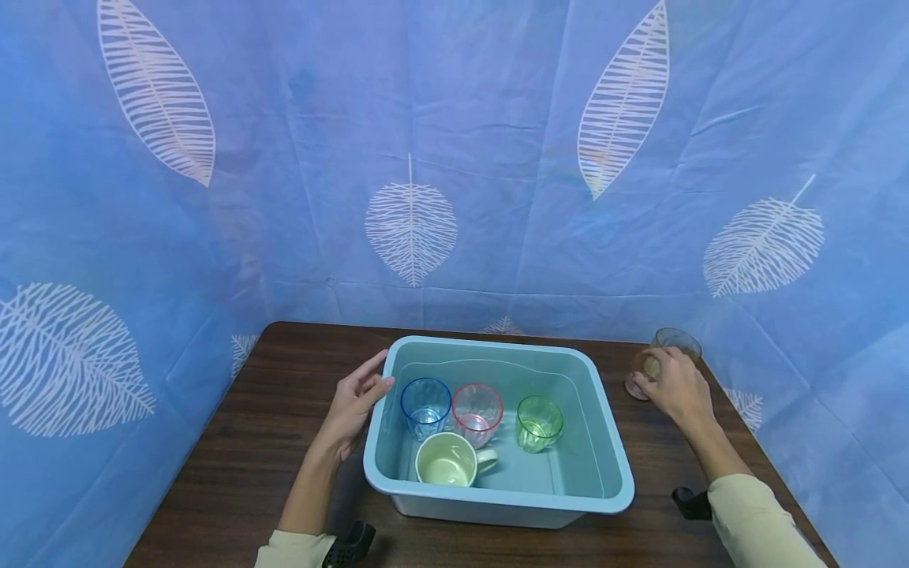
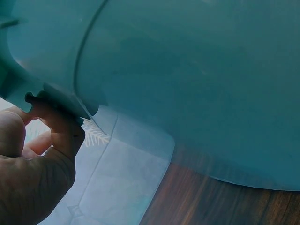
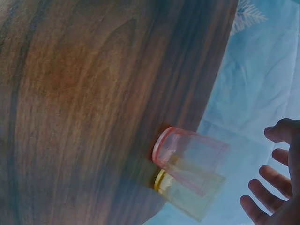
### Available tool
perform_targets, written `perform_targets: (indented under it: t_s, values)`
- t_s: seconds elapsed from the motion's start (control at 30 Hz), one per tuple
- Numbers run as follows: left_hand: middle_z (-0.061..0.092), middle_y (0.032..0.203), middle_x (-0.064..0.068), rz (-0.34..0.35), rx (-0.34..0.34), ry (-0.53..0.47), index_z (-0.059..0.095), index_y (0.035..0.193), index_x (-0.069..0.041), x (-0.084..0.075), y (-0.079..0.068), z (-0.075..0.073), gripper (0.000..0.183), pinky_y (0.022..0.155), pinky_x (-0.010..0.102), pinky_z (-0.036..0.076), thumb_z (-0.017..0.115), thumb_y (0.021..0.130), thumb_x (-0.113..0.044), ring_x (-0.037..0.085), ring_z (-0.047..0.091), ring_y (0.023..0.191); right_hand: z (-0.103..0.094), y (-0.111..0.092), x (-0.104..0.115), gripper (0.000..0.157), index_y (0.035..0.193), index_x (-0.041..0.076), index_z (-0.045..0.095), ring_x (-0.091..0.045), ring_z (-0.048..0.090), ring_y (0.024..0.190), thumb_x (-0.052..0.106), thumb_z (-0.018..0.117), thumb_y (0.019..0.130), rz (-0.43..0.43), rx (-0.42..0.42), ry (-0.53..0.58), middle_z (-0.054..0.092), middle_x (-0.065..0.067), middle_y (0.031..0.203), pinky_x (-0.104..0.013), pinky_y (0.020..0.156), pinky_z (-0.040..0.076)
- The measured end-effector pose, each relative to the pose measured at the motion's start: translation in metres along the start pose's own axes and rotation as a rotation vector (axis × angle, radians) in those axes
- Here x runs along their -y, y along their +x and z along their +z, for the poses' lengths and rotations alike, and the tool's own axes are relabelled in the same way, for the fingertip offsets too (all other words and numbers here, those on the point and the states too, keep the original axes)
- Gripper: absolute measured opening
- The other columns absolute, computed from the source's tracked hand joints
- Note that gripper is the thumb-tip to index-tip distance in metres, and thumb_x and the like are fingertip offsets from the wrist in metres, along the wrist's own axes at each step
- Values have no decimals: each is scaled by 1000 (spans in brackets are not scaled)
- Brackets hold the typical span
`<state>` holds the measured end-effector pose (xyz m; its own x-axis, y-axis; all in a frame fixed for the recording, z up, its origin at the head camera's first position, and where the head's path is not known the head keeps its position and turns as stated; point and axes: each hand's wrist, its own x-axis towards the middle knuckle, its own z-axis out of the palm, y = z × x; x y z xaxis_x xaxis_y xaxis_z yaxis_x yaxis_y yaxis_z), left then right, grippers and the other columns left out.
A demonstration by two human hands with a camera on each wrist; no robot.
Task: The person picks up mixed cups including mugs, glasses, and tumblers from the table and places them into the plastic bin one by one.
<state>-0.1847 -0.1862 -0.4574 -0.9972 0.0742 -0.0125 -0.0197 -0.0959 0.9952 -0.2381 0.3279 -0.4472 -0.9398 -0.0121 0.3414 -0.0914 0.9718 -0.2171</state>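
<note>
The right hand's fingers point(image 3: 265, 194) are spread and loosely bent, holding nothing, just beside a pink glass tumbler point(image 3: 187, 152) and a yellow glass tumbler point(image 3: 190, 197). Both tumblers stand upright near the table's point(image 1: 234, 457) far right corner. The left hand point(image 1: 358, 406) grips the left rim of a light-blue plastic tub point(image 1: 497, 517), which sits between the table's left and right edges. Inside the tub are a blue-rimmed glass point(image 1: 426, 406), a red-rimmed glass point(image 1: 478, 414), a green glass point(image 1: 540, 426) and, toward the table's near edge, a pale green mug point(image 1: 446, 461). Leaf-printed blue cloth point(image 1: 497, 237) hangs beyond the far edge.
</note>
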Motion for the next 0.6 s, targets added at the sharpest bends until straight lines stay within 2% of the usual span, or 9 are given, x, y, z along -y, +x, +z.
perform_targets:
  t_s: [0.27,0.6]
  values:
    - [66,89,9,5,2,-6,43,157,-6,1,1,1,59,71,26,57,65,104,-14,17,61,79,7,-2,-14,50,127,-9,60,-61,51,114,18,78,88,72,52,31,51,-40,129,-71,84,47]
    - [66,89,8,-1,-6,0,43,157,-7,1,1,1,58,71,26,57,65,104,-15,16,60,79,12,0,-18,57,132,-12,55,-64,47,116,24,74,93,145,87,36,45,-44,132,-73,83,46]
